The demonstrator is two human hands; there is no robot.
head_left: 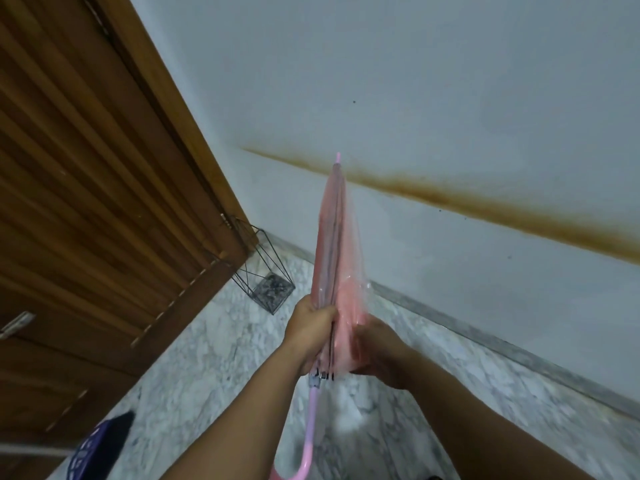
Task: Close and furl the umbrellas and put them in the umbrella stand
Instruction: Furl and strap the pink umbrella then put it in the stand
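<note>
Before the wall, left hand [310, 332] grips the closed pink umbrella [334, 258]; blurred right hand [375, 353] pinches its folds.

My right hand [375, 348] was smeared with motion blur, so I could not tell how its fingers lay on the pink umbrella [337, 258]. The umbrella's hooked handle ran off the near edge. The wire stand [263, 271] sat half behind the door [104, 202].
</note>
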